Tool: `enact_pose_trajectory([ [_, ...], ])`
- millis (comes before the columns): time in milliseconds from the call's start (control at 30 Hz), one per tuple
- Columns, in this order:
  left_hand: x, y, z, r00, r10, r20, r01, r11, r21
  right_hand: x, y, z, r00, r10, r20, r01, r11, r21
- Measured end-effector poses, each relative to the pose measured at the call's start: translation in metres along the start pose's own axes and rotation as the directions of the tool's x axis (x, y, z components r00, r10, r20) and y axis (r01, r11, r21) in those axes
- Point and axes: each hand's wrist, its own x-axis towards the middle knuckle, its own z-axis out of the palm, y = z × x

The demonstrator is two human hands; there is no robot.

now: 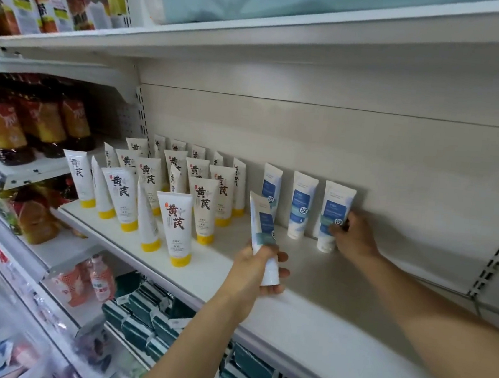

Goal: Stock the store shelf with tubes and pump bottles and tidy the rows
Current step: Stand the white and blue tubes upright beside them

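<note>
A blue tube is gripped upright on the shelf by the right hand; another tube, clasped in the left hand, likely goes just in front.

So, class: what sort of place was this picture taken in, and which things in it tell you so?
Most likely a shop aisle. Metal shelving holds rows of identical yellow-capped tubes, bottled drinks fill the neighbouring bay, and a person's left hand holds a blue-and-white tube as if stocking.

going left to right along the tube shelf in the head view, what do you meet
yellow-capped tubes → blue tube in the left hand → standing blue tube → blue tube gripped by the right hand → bare shelf
</note>
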Motion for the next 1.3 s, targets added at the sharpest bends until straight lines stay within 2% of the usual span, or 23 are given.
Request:
enact_pose_trajectory([
  [333, 0.002, -0.003, 0.009, 1.000, -0.006, -0.017, 0.005, 1.000, -0.015, -0.002, 0.004, -0.003, 0.999, 0.027, -0.017, -0.027, 1.000, -0.013],
  [467, 0.000, -0.002, 0.015, 1.000, -0.022, 0.007, 0.022, 0.998, -0.054, -0.018, 0.012, -0.008, 0.988, 0.064, -0.138, -0.070, 0.997, -0.038],
  [533, 0.000, -0.003, 0.019, 1.000, -0.017, 0.010, 0.017, 0.999, -0.044, -0.033, 0.008, -0.012, 0.984, 0.063, -0.165, -0.057, 0.998, 0.038],
  [600, 0.000, -0.006, 0.025, 1.000, -0.001, 0.010, 0.001, 1.000, -0.028, -0.052, -0.004, -0.018, 0.999, 0.035, -0.028, -0.027, 0.972, 0.234],
  [667, 0.000, -0.009, 0.031, 1.000, -0.003, 0.010, 0.003, 1.000, -0.003, -0.074, -0.022, -0.026, 0.979, 0.017, 0.203, -0.094, 0.921, 0.378],
  [700, -0.001, -0.010, 0.036, 1.000, -0.014, 0.010, 0.013, 1.000, 0.026, -0.083, -0.029, -0.031, 0.952, 0.006, 0.305, -0.126, 0.918, 0.376],
  [767, -0.003, -0.012, 0.046, 0.999, -0.026, 0.019, 0.024, 0.996, 0.091, -0.096, -0.038, -0.037, 0.898, -0.067, 0.435, -0.098, 0.933, 0.345],
  [833, -0.005, -0.013, 0.056, 0.999, -0.012, 0.038, 0.006, 0.990, 0.140, -0.102, -0.039, -0.039, 0.878, -0.112, 0.465, -0.070, 0.932, 0.356],
  [1000, -0.006, -0.019, 0.084, 0.996, 0.015, 0.087, -0.033, 0.977, 0.213, -0.101, -0.031, -0.053, 0.940, -0.036, 0.339, -0.087, 0.937, 0.339],
  [1167, -0.001, -0.026, 0.116, 0.983, -0.021, 0.182, -0.034, 0.954, 0.297, -0.083, -0.007, -0.075, 0.994, -0.012, 0.113, -0.015, 0.972, 0.235],
  [1300, 0.008, -0.029, 0.133, 0.976, -0.110, 0.188, 0.060, 0.965, 0.256, -0.062, 0.024, -0.084, 0.996, 0.052, -0.070, -0.039, 0.983, 0.180],
])
